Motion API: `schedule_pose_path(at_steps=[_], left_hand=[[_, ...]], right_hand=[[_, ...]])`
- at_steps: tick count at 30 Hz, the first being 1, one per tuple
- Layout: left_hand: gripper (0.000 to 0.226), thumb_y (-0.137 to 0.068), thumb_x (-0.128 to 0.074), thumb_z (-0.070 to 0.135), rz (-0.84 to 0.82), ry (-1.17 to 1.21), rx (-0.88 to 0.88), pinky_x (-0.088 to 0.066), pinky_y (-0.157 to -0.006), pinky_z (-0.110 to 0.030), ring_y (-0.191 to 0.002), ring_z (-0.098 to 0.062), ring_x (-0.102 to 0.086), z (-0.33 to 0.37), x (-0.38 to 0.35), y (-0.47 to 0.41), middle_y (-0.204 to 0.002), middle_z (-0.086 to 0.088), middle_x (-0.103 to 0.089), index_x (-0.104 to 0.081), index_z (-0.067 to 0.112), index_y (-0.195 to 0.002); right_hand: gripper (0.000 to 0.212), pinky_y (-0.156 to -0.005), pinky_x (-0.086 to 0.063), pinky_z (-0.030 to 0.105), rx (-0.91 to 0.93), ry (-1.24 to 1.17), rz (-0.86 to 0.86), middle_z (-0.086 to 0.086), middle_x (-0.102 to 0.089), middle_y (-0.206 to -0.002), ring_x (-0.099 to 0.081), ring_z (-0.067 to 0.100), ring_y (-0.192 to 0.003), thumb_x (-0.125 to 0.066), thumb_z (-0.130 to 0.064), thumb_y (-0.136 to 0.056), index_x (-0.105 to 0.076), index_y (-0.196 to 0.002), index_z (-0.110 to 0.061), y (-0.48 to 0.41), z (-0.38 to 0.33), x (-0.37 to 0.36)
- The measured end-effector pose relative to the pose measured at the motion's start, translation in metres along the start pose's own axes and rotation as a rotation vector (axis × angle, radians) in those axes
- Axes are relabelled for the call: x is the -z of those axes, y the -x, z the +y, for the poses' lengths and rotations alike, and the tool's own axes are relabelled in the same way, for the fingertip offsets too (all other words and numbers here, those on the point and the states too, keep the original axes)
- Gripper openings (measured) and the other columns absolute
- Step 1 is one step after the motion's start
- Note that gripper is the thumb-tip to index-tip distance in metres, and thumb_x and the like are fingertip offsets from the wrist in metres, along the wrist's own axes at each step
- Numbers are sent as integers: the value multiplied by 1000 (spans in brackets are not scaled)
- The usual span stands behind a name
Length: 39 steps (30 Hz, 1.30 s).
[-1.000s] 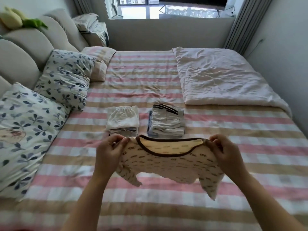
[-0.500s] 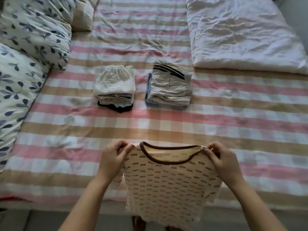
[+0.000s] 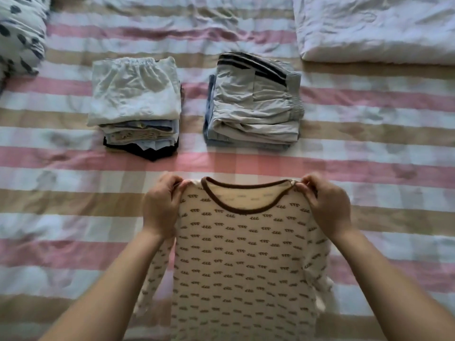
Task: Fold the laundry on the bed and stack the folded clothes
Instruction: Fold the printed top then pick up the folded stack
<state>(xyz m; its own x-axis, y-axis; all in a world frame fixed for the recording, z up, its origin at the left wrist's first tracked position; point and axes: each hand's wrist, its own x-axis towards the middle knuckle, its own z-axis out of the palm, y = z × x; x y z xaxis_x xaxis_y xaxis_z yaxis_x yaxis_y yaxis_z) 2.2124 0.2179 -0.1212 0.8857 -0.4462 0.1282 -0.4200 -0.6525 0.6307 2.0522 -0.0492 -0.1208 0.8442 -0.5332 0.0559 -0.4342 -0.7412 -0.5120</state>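
Both hands, the left hand (image 3: 159,210) and right hand (image 3: 328,206), pinch the shoulders of the patterned long-sleeved top (image 3: 243,262), which hangs lengthwise toward the person, the folded stacks (image 3: 134,94) lying beyond it on the striped bed (image 3: 61,217).

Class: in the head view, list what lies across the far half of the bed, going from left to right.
Pillow → white-topped stack → grey-topped stack → quilt.

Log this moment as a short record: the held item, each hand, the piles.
held: patterned shirt, unfolded, above the bed
left hand: pinches one shoulder
right hand: pinches the other shoulder
left pile: folded, white piece on top
right pile: folded, grey striped piece on top
nearby: quilt, pillow
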Motion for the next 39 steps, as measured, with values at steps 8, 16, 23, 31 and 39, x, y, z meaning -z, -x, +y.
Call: schedule_pose_path(at_steps=[8,16,23,31,39], left_hand=[[26,-92,-53,29,-21,-172,54,-43,-62,-35,-73,-22,-50,-59,-83,-73,-86,-10,-59,-58,5,-85],[22,-89,-57,29,-56,-353,120,-39,-79,-41,-99,-32,-47,-73,-115,-81,-104,-15,-54,-58,8,-96],[16,-82,-59,0,-173,-2,-211,-44,-86,-29,-92,-27,-54,19,-128,-32,-97,-15,-59,-62,-1,-98],[46,-74,-72,30,-664,-52,-423,-36,-98,-40,-116,-24,-40,116,-192,58,-124,-3,-51,-59,19,-116],[7,-69,-77,11,-464,-82,-474,-46,-75,-46,-84,-32,-60,129,-196,68,-81,-4,-68,-73,10,-75]], right_hand=[[35,-56,-36,26,-35,85,20,11,-69,-82,-63,29,-72,-54,-44,-88,-63,-90,-10,-77,49,-87],[38,-67,-36,32,-104,195,13,11,-62,-102,-53,31,-97,-55,-48,-86,-63,-96,-12,-88,66,-115],[25,-73,-30,26,-246,-41,72,8,-61,-94,-51,25,-93,-55,-33,-91,-62,-93,-9,-17,88,-61],[24,-64,-38,29,-494,-125,15,-4,-59,-79,-51,19,-80,-62,-40,-83,-64,-81,-16,135,97,-24],[12,-80,-43,32,-766,-41,-35,-5,-65,-99,-52,17,-96,-66,-31,-82,-67,-92,-25,168,84,-39]])
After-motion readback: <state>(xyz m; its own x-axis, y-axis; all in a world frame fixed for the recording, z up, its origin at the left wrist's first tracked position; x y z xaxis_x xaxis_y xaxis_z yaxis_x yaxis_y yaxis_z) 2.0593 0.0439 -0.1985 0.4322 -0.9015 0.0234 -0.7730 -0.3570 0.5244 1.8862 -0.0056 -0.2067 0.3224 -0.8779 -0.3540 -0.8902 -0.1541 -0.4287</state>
